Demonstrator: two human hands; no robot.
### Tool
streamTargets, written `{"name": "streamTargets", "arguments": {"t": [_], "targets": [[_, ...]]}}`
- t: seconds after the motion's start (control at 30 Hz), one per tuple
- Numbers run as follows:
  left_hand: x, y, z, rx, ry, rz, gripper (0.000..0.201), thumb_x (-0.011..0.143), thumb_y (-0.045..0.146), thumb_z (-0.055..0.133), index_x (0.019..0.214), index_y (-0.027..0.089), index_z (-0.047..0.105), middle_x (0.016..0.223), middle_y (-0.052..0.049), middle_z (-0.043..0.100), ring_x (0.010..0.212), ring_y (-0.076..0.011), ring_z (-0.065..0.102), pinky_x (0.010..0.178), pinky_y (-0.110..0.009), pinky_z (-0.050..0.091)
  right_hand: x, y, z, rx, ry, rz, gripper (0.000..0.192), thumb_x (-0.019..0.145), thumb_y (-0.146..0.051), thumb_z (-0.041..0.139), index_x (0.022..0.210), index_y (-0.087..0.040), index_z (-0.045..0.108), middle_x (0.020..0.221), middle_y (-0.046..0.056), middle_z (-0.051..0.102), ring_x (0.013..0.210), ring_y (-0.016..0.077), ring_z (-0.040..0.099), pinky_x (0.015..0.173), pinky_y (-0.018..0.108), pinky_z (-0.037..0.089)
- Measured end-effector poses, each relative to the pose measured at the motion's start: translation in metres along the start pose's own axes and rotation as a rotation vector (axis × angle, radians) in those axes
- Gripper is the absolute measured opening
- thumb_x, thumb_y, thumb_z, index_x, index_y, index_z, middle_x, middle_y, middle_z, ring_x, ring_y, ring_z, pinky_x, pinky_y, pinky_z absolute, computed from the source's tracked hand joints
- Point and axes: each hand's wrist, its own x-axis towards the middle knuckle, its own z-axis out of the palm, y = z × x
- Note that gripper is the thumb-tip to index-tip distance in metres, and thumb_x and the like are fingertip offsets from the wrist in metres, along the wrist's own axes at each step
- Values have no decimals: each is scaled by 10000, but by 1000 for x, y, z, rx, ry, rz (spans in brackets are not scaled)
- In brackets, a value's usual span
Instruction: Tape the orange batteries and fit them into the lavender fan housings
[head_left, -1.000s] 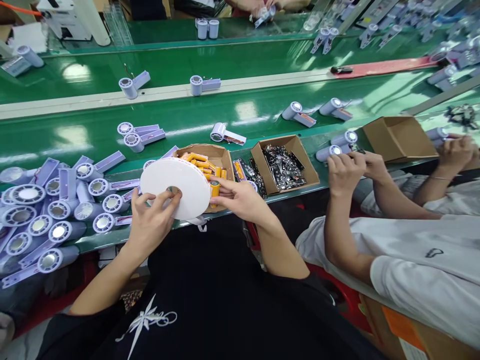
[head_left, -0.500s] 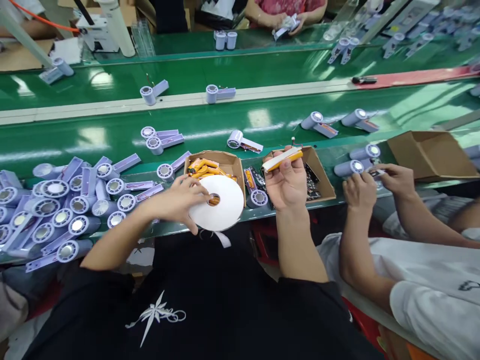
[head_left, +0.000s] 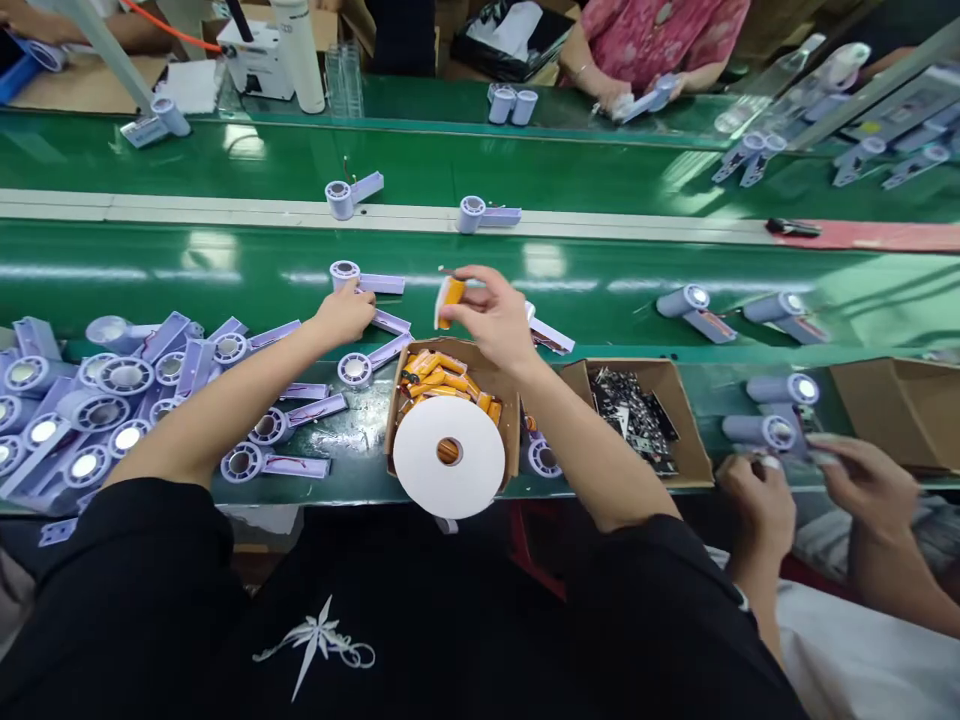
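Observation:
My left hand [head_left: 347,312] is closed over the round end of a lavender plastic housing [head_left: 391,321] on the green belt, hiding most of that end. Just behind it lies another lavender housing [head_left: 345,270] with its handle pointing right. My right hand [head_left: 491,315], raised above the bench edge, pinches a yellow battery [head_left: 451,300] with a white strip along its side and a short wire at the top. Below stands a cardboard box [head_left: 512,440] of yellow batteries [head_left: 442,378]. A white tape roll [head_left: 420,465] leans on its near side.
Many lavender housings [head_left: 101,412] are heaped on the left. A cardboard box [head_left: 694,460] of small dark parts stands right of the batteries. A co-worker's hands [head_left: 761,500] handle parts at the right, and another person [head_left: 660,90] works across the belt.
My left hand has left the tape roll and moved up and left onto a housing. My right hand has carried the battery leftward and turned it upright. The view has shifted.

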Motion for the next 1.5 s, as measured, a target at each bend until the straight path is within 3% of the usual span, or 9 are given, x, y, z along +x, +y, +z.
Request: {"name": "streamTargets", "arguments": {"t": [0.3, 0.63, 0.83, 0.97, 1.07, 1.2, 1.33, 1.4, 1.5], "targets": [[20, 5, 2, -196, 15, -92, 400, 926, 238, 655, 1271, 147, 834, 1316, -191, 799, 1351, -372, 651, 1148, -435, 478, 57, 60, 40, -470, -357, 2, 516, 872, -251, 832, 1374, -164, 746, 895, 5, 819, 859, 214, 800, 929, 359, 660], [30, 10, -7, -403, 47, -205, 404, 1046, 350, 524, 1325, 203, 778, 1356, -161, 794, 1237, -345, 726, 1008, -403, 545, 48, 23, 50, -1319, -614, 94, 476, 1061, -387, 722, 1520, -264, 714, 1228, 161, 859, 1147, 368, 812, 977, 406, 594], [33, 27, -8, -450, 59, -273, 405, 1062, 308, 475, 1349, 212, 744, 1378, -172, 782, 1251, -363, 724, 1027, -440, 554, 59, 22, 65, -1445, -812, 114, 477, 1110, -502, 631, 1536, -315, 734, 1360, 186, 826, 1221, 382, 794, 987, 432, 600], [39, 28, -12, -444, 60, -298, 442, 1079, 324, 456, 1426, 194, 697, 1406, -200, 765, 1295, -386, 714, 1070, -471, 549, 71, 32, 58, -1241, -739, 85, 380, 1106, -410, 637, 1374, -234, 842, 1315, 149, 857, 1212, 327, 803, 1041, 397, 581], [42, 27, -18, -428, 35, -283, 444, 1077, 319, 464, 1439, 182, 682, 1407, -212, 759, 1318, -395, 706, 1101, -481, 541, 65, 18, 29, -893, -350, 52, 371, 1103, -290, 576, 1299, -162, 863, 1235, 109, 881, 1151, 253, 813, 1046, 361, 588], [12, 46, -33, -401, 154, -243, 530, 1067, 340, 509, 1541, 117, 590, 1490, -251, 696, 1428, -393, 639, 1176, -493, 506, -16, -51, -32, -580, -7, -47, 355, 1086, -402, 616, 1228, -211, 880, 1118, 44, 887, 1071, 222, 822, 1020, 389, 632], [-71, 99, -37, -383, 146, 364, 666, 961, 553, 713, 1542, 234, 641, 1480, -161, 721, 1475, -355, 611, 1287, -502, 425, -157, -115, -64, -567, -83, 52, 290, 1049, -487, 698, 968, -308, 911, 980, 16, 889, 953, 238, 846, 932, 380, 666], [-110, 126, -32, -331, 7, 600, 762, 841, 530, 841, 1547, 302, 661, 1507, -128, 727, 1536, -376, 570, 1354, -550, 345, -215, -122, -67, -548, -104, 164, 257, 1027, -482, 731, 959, -315, 914, 936, 31, 892, 858, 252, 848, 827, 378, 673], [-147, 146, -25, -266, -26, 648, 794, 795, 331, 863, 1563, 306, 664, 1554, -139, 710, 1565, -429, 524, 1367, -636, 299, -267, -111, -59, -484, -104, 365, 252, 1009, -476, 753, 992, -279, 909, 819, 41, 870, 688, 228, 800, 683, 344, 637]]}}
